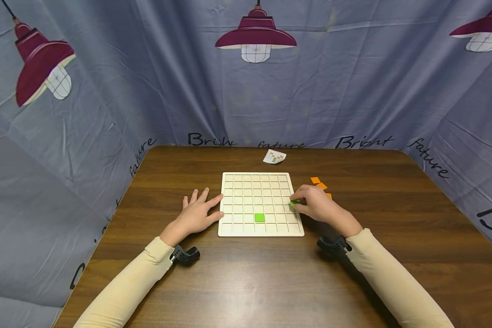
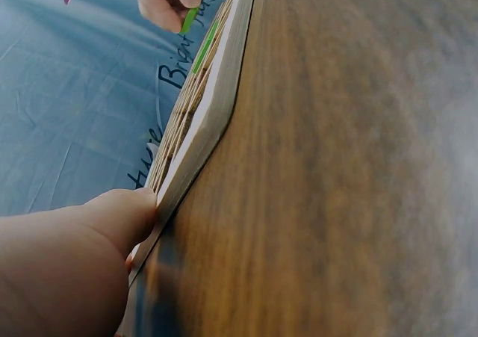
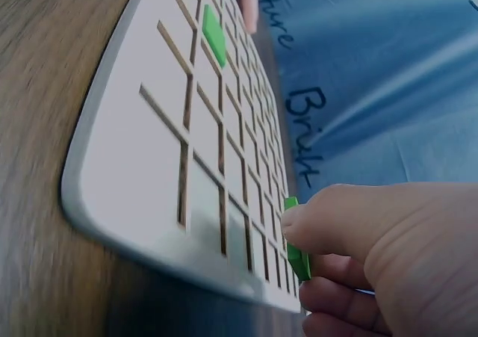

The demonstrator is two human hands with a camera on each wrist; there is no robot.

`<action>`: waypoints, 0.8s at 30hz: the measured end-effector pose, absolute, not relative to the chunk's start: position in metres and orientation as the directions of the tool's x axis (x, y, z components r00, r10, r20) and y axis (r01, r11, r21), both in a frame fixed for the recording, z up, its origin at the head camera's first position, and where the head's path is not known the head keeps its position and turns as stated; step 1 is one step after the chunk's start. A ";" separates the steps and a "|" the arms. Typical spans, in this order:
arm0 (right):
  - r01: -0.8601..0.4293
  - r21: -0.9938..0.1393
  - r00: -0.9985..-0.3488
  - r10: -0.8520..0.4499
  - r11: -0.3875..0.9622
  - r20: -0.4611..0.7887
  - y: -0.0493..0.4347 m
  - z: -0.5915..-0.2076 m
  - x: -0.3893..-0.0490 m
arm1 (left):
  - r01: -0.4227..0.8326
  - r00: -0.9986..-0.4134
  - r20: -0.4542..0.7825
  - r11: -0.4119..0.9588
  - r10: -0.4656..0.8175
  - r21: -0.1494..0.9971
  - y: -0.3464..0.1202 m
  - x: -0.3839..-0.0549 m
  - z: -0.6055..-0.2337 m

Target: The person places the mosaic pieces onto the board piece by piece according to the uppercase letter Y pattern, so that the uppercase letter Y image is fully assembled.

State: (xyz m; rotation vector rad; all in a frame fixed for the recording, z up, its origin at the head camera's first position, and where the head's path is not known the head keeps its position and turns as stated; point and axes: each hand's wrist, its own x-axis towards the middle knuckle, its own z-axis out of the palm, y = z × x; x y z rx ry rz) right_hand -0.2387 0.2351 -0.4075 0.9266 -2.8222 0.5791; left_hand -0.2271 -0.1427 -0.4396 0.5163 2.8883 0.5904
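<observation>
A white square grid board (image 1: 239, 230) lies on the table, and one green square tile (image 1: 260, 217) sits in a cell of its second row from the front. My right hand (image 1: 317, 205) pinches another green tile (image 3: 299, 261) between thumb and fingers, over the board's right edge. On the opposite side my left hand (image 1: 196, 216) rests with fingers spread; its thumb and index fingertip touch the board's left edge. In the left wrist view the left thumb (image 2: 123, 214) presses against that edge.
Several orange tiles (image 1: 315, 180) lie on the wooden table (image 1: 246, 282) just beyond my right hand. Behind the board is a small paper (image 1: 274, 156) with a printed coloured grid. A blue-grey curtain (image 1: 254, 100) with lamp prints hangs around the table.
</observation>
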 end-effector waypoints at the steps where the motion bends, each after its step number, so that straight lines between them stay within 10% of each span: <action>1: -0.595 -0.324 -0.803 -0.552 0.735 0.223 0.231 -0.407 -0.239 | 0.303 -0.929 -0.075 0.863 0.361 0.403 -0.143 -0.227 -0.440; 24: -0.709 -0.309 -0.702 -0.675 0.634 0.225 0.156 -0.414 -0.248 | 0.312 -0.929 -0.061 0.862 0.365 0.399 -0.143 -0.228 -0.440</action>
